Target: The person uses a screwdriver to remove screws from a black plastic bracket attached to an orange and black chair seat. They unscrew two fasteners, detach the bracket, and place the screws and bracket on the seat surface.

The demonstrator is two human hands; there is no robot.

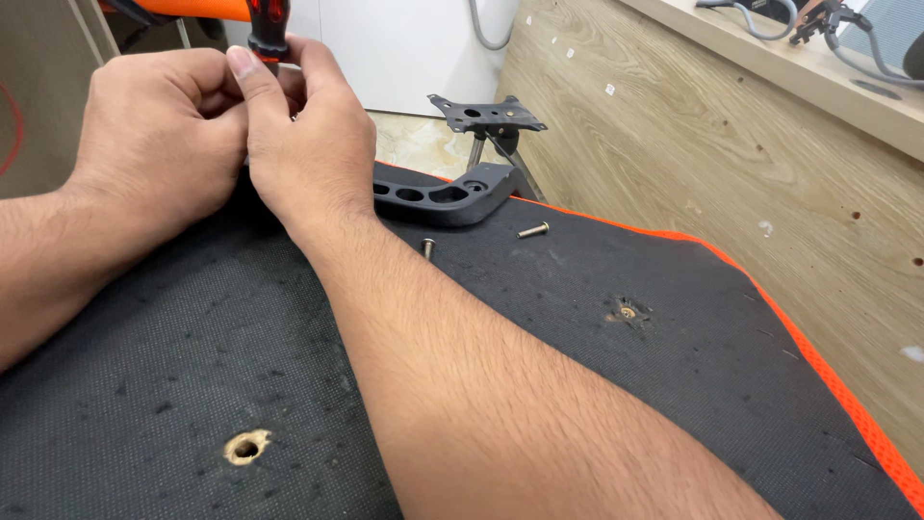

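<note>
A screwdriver [269, 31] is gripped by both closed hands, left hand [159, 125] and right hand [308, 144], above the black bracket [448, 197] near the seat base's [577, 366] far edge.

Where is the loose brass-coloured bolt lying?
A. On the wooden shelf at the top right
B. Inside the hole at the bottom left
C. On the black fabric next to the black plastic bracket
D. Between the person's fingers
C: the bolt lies flat on the black fabric, just right of the end of the black plastic bracket, away from both hands.
</note>
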